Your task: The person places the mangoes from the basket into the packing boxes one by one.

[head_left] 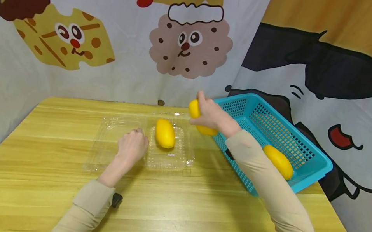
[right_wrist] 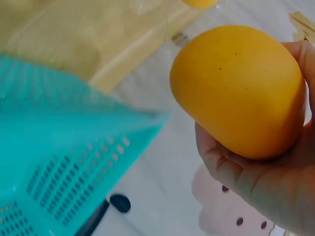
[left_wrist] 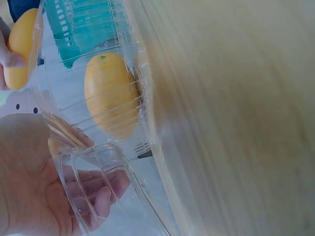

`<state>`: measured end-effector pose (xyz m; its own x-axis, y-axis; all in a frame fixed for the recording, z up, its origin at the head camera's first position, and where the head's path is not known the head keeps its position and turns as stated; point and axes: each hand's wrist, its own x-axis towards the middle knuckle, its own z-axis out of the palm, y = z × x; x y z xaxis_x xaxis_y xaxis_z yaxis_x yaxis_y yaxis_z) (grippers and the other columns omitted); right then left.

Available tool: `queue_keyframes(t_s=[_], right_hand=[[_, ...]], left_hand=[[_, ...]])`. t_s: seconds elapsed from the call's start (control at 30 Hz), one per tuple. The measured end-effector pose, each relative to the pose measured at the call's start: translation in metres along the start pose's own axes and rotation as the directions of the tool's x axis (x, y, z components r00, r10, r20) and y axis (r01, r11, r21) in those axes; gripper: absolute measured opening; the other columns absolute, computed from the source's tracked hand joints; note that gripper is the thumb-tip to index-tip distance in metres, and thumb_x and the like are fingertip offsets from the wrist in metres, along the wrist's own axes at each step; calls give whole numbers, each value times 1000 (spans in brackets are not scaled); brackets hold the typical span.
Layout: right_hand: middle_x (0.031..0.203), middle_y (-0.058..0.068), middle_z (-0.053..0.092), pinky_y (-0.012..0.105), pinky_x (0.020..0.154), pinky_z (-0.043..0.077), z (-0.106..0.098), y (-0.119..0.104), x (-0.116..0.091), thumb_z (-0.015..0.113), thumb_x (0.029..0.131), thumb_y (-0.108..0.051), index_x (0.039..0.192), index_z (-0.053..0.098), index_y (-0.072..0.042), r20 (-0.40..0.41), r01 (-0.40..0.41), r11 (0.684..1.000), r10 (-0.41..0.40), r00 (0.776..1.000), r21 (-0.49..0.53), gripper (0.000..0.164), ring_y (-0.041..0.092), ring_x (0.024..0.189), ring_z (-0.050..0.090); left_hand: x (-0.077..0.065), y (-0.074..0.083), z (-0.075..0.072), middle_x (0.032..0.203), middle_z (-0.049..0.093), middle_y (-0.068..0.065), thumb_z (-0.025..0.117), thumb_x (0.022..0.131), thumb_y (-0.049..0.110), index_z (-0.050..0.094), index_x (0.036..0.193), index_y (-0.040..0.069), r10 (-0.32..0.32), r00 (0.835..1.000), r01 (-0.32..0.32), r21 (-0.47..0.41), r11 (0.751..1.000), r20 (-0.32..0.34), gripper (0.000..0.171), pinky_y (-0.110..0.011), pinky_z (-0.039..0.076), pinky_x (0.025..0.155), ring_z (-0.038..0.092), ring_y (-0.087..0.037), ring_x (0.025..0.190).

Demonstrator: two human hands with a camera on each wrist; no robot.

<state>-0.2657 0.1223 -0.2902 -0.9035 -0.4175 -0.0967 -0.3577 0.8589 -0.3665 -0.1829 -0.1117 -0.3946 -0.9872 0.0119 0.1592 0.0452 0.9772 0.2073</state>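
Observation:
My right hand [head_left: 211,114] grips a yellow mango [right_wrist: 238,91] above the table, between the clear plastic clamshell box [head_left: 167,163] and the blue basket. Its fingers and thumb wrap round the fruit's sides. Another mango [head_left: 165,133] lies in the right half of the opened box, seen through ribbed plastic in the left wrist view. At the fold between the box's two halves, my left hand [head_left: 133,144] holds the plastic with curled fingers [left_wrist: 101,196], which show through the clear wall.
The blue mesh basket [head_left: 276,130] stands at the right, set at an angle, with a mango [head_left: 278,162] near its front end. The box's clear lid half [head_left: 106,144] lies flat on the wooden table [head_left: 172,216]. A cartoon-printed cloth [head_left: 105,85] hangs behind.

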Motion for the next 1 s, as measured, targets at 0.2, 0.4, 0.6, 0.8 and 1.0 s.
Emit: queue_keyframes(t_s=[0.2,0.4,0.6,0.8,1.0], right_hand=[[97,12,50,28,56,50,24,-9,7,71,81,-27,130,25,-10,-30,28,991,-24,999,130,69,23,68,54],[101,12,52,28,59,53,45,-13,14,75,79,-28,127,29,-9,-100,42,975,-21,995,217,69,24,74,58],[96,12,54,27,60,54,60,-15,20,76,78,-29,128,28,-8,-142,21,968,15,990,249,72,24,76,59],[104,14,53,26,63,56,76,-16,22,74,81,-31,131,25,-9,-116,-2,961,36,993,277,73,24,80,61],[122,17,48,33,79,57,87,-16,23,73,82,-35,136,24,-8,-109,-31,969,60,992,246,78,26,97,60]], left_hand=[[1,1,-1,68,57,-16,48,95,19,59,96,-11,-12,1000,12,11,1000,25,32,-27,39,38,50,-23,50],[1,2,-1,69,57,-16,47,96,19,59,97,-10,-23,999,23,20,1000,44,32,-27,39,39,50,-22,50],[2,2,-2,70,57,-15,46,96,19,58,99,-11,-28,998,27,14,1000,55,33,-26,39,39,50,-22,51],[2,2,-2,69,56,-15,45,96,19,58,98,-11,-29,998,28,17,999,61,32,-27,39,40,50,-22,51],[2,2,-1,70,56,-16,45,96,19,58,98,-11,-31,997,30,12,999,65,33,-28,41,40,51,-23,52]])
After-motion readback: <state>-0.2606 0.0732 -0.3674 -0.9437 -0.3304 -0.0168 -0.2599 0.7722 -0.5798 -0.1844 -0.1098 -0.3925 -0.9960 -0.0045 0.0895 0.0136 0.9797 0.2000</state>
